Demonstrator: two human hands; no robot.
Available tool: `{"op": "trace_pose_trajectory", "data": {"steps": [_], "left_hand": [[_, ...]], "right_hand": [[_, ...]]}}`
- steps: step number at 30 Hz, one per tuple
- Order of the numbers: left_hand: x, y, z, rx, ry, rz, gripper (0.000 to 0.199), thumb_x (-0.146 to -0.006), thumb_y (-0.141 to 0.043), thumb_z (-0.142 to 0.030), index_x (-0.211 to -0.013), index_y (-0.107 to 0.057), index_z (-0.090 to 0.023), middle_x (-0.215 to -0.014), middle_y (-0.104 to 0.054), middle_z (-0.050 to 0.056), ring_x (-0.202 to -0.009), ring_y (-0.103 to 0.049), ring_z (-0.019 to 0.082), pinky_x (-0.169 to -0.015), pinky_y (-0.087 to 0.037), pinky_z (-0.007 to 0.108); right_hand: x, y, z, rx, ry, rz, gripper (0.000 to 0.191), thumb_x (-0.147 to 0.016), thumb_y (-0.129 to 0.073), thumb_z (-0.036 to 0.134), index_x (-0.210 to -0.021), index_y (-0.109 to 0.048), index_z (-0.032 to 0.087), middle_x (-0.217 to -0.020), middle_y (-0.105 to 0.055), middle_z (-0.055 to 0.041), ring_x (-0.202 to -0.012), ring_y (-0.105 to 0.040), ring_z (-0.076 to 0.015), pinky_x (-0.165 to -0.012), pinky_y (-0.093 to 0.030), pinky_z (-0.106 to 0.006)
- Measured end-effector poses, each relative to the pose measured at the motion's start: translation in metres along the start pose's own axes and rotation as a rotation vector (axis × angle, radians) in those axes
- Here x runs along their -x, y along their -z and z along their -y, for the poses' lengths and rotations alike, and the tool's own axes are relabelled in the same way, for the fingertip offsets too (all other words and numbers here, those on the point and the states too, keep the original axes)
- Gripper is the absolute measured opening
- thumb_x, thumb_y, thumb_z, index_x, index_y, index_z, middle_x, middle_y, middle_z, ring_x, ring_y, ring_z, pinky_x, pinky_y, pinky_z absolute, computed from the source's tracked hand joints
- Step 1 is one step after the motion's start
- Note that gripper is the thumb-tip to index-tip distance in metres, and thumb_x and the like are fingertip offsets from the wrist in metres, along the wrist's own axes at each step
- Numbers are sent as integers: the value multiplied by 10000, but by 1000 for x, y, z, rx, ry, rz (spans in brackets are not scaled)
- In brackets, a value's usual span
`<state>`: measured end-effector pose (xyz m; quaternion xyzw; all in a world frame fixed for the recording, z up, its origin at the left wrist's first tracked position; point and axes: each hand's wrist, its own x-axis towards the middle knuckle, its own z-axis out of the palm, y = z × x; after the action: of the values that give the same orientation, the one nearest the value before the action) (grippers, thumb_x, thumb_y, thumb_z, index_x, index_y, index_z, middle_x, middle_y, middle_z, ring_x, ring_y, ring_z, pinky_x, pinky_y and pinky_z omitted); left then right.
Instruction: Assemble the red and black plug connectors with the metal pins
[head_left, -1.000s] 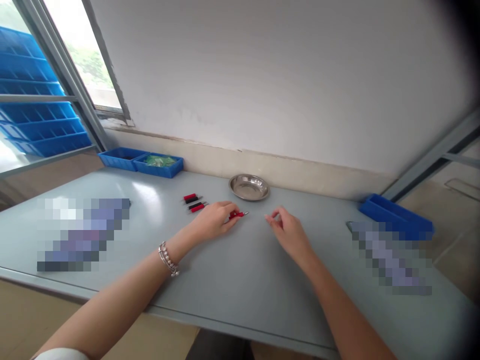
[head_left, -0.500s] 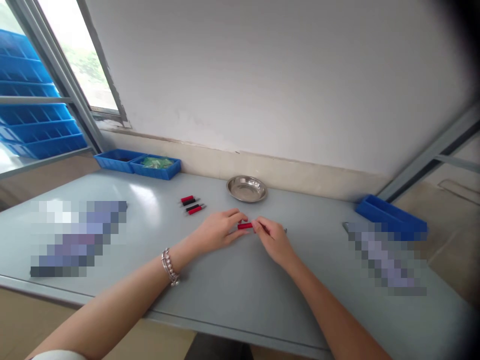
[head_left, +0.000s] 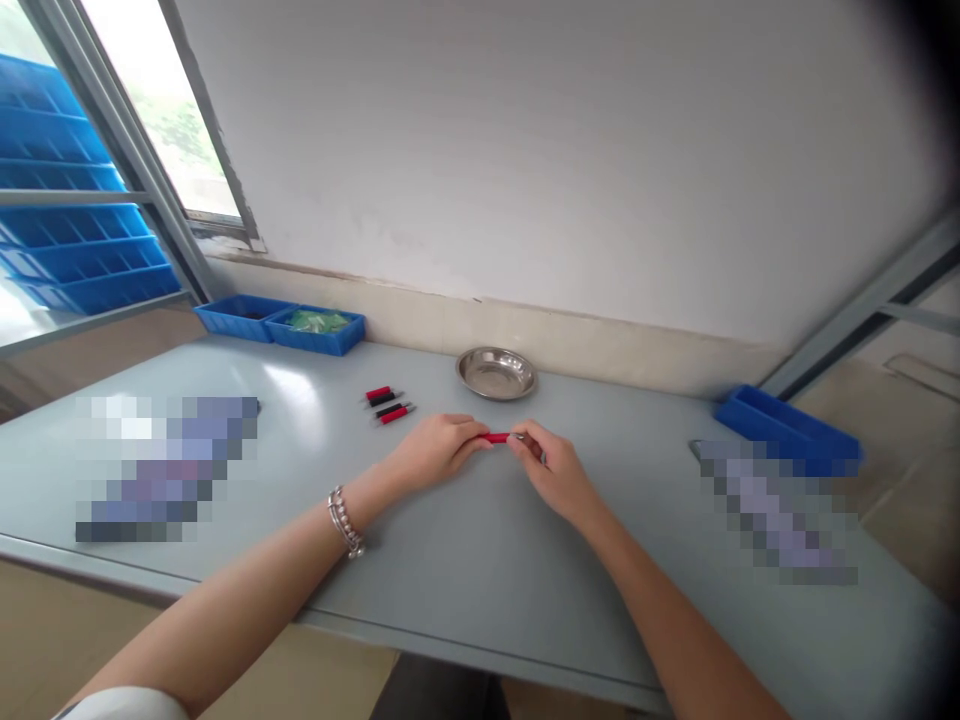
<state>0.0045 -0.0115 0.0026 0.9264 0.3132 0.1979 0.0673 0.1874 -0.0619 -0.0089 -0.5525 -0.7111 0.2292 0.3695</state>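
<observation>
A slim red-sleeved pin [head_left: 496, 437], metal tip hidden in the fingers, level and just in front of the round steel dish [head_left: 496, 373], pinched between the left hand [head_left: 439, 450] and right hand [head_left: 551, 470]. Left of the dish, four short pins [head_left: 386, 405], two red, two black, flat and side by side.

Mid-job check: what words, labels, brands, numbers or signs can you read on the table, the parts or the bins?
No text can be read.
Red sleeved part between the left hand and right hand: no marking shows.
Row of red and black parts: too small to tell.
Blue plastic bins: no marking shows.
Left pixelated patch and right pixelated patch: too blurred to read.
</observation>
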Motion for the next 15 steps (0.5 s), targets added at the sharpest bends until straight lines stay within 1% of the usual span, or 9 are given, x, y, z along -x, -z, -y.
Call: {"op": "trace_pose_trajectory", "data": {"steps": [1, 3, 5, 7, 12, 15], "left_hand": [[0, 0, 0, -8, -5, 1, 352, -906, -303, -358, -923, -598, -167, -771, -619, 49, -665, -561, 137, -583, -374, 226], [0, -1, 1, -15, -27, 3, 351, -907, -301, -356, -943, -597, -169, -777, -617, 48, -663, -559, 133, -578, -370, 224], [0, -1, 0, -20, -48, 2, 352, -906, -306, -362, -954, -597, -169, -769, -613, 45, -649, -553, 128, -568, -364, 222], [0, -2, 0, -29, -61, 1, 358, -905, -308, -370, -944, -602, -168, -751, -606, 41, -634, -546, 126, -560, -358, 225], [0, -4, 2, -39, -60, -6, 362, -905, -309, -376, -910, -605, -168, -724, -597, 33, -621, -538, 123, -546, -345, 227], [0, -5, 3, -34, -59, -10, 347, -905, -315, -365, -914, -601, -168, -731, -595, 30, -627, -537, 124, -553, -348, 225]], "right_hand": [[0, 0, 0, -23, -28, 4, 217, -834, -387, 388, -793, -509, 213, -580, -456, 42, -536, -401, -109, -540, -324, -218], [0, -1, 1, -58, -76, -8, 275, -820, -400, 440, -723, -499, 202, -579, -464, 36, -540, -413, -108, -539, -330, -220], [-1, -2, 0, -80, -106, -26, 348, -819, -382, 473, -626, -457, 194, -542, -433, 36, -517, -391, -103, -512, -316, -220], [-2, -3, -1, -87, -110, -30, 373, -824, -368, 469, -581, -430, 194, -514, -406, 39, -495, -366, -99, -491, -301, -222], [-4, -3, -5, -108, -52, -23, 244, -794, -442, 403, -695, -519, 194, -541, -456, 40, -522, -426, -108, -522, -338, -225], [-4, -2, -4, -176, -83, -35, 218, -755, -505, 413, -725, -529, 198, -542, -472, 40, -523, -456, -113, -520, -363, -229]]}}
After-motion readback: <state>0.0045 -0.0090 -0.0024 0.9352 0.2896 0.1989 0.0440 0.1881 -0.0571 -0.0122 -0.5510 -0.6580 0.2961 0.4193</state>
